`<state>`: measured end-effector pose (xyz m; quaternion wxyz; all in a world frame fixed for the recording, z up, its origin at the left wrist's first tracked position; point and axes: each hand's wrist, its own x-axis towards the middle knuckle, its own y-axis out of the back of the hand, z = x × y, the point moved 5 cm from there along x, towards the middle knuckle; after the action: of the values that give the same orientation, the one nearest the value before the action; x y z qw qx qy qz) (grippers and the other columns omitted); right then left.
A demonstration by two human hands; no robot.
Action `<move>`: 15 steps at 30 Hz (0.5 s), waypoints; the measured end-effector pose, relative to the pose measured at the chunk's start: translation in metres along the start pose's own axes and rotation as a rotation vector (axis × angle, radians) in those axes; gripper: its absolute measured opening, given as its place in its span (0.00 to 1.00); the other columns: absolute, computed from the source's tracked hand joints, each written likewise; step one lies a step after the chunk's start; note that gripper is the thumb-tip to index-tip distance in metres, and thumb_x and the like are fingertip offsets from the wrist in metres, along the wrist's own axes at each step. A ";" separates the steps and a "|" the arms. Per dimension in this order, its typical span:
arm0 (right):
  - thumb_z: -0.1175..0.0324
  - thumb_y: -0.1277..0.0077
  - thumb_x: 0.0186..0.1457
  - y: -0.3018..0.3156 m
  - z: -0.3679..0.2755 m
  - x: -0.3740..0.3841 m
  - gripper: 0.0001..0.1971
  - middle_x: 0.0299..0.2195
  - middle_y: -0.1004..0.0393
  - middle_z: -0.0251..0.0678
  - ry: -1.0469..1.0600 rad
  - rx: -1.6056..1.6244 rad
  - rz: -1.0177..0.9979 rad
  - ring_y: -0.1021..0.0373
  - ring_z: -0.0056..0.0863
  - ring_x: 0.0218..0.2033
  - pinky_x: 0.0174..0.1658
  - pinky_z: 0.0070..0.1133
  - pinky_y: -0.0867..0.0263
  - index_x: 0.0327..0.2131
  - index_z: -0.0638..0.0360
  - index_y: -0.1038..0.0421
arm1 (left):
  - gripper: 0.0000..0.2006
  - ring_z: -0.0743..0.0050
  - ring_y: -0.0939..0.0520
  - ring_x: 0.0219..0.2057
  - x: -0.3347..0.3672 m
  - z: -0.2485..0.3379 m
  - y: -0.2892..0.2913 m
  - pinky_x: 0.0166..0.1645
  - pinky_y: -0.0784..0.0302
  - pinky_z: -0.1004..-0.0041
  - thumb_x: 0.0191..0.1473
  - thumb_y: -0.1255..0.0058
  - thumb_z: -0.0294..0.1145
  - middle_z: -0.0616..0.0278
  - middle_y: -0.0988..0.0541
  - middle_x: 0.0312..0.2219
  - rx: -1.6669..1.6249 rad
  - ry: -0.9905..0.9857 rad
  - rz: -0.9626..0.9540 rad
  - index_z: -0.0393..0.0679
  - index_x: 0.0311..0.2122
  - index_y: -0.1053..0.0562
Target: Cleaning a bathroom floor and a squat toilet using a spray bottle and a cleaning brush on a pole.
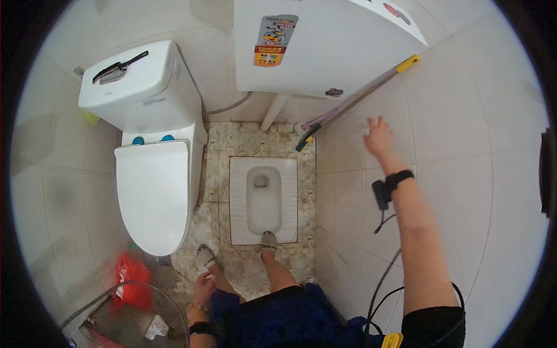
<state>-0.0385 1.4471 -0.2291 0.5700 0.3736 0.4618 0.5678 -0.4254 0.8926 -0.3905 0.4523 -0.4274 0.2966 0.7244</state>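
Note:
My right hand (379,137) reaches out by the tiled right wall with its fingers apart and nothing in them. Closest to it is a long-handled floor squeegee (365,93), leaning along that wall. The squeegee has a yellow grip at its upper end and a dark head with yellow on the floor. A gap shows between my fingers and the pole. My left hand (203,288) hangs low beside my leg, fingers drawn together. A small pale spot shows at its fingertips; I cannot make out what it is.
A white toilet (154,194) with its lid down stands at left, a black brush-like tool (120,66) on its tank. A squat pan (264,200) is set in the floor before my feet. A white cabinet (331,46) hangs ahead. A red bag (132,281) lies lower left.

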 end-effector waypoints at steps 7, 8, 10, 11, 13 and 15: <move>0.68 0.64 0.50 0.040 0.012 0.078 0.18 0.57 0.53 0.35 0.178 -0.418 0.233 0.57 0.33 0.59 0.57 0.44 0.64 0.46 0.49 0.37 | 0.14 0.80 0.27 0.28 -0.007 0.048 -0.071 0.33 0.32 0.79 0.49 0.52 0.30 0.63 0.27 0.27 0.027 -0.203 0.139 0.38 0.42 0.33; 0.68 0.64 0.50 0.038 0.009 0.085 0.18 0.57 0.53 0.35 0.187 -0.409 0.221 0.57 0.33 0.59 0.57 0.44 0.64 0.46 0.49 0.37 | 0.15 0.78 0.26 0.29 -0.001 0.043 -0.069 0.34 0.31 0.78 0.48 0.52 0.30 0.62 0.26 0.29 0.043 -0.194 0.123 0.40 0.43 0.33; 0.67 0.64 0.50 0.041 0.008 0.097 0.17 0.57 0.52 0.34 0.127 -0.442 0.261 0.58 0.32 0.59 0.57 0.44 0.66 0.46 0.49 0.36 | 0.16 0.76 0.25 0.30 0.007 0.037 -0.064 0.34 0.31 0.76 0.47 0.51 0.31 0.62 0.25 0.30 0.061 -0.179 0.106 0.42 0.44 0.33; 0.67 0.64 0.50 0.041 0.008 0.105 0.17 0.57 0.52 0.34 0.129 -0.441 0.255 0.58 0.32 0.59 0.57 0.44 0.66 0.46 0.49 0.36 | 0.17 0.75 0.25 0.30 0.008 0.031 -0.063 0.34 0.31 0.76 0.47 0.51 0.32 0.62 0.25 0.30 0.067 -0.146 0.108 0.42 0.44 0.33; 0.67 0.63 0.50 0.041 0.010 0.117 0.18 0.57 0.51 0.32 0.115 -0.496 0.232 0.58 0.30 0.59 0.57 0.44 0.66 0.47 0.48 0.37 | 0.17 0.75 0.25 0.30 0.012 0.018 -0.054 0.33 0.31 0.76 0.47 0.50 0.32 0.61 0.25 0.30 0.076 -0.111 0.110 0.41 0.44 0.33; 0.67 0.64 0.51 0.048 0.008 0.120 0.19 0.57 0.51 0.32 0.089 -0.522 0.180 0.59 0.30 0.60 0.57 0.44 0.66 0.48 0.47 0.38 | 0.18 0.75 0.25 0.29 0.016 0.008 -0.044 0.32 0.32 0.76 0.46 0.49 0.33 0.61 0.25 0.29 0.116 -0.079 0.100 0.41 0.44 0.33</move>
<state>-0.0541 1.5705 -0.1937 0.5735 0.2284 0.2893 0.7316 -0.3914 0.9238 -0.4026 0.4511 -0.3563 0.3407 0.7440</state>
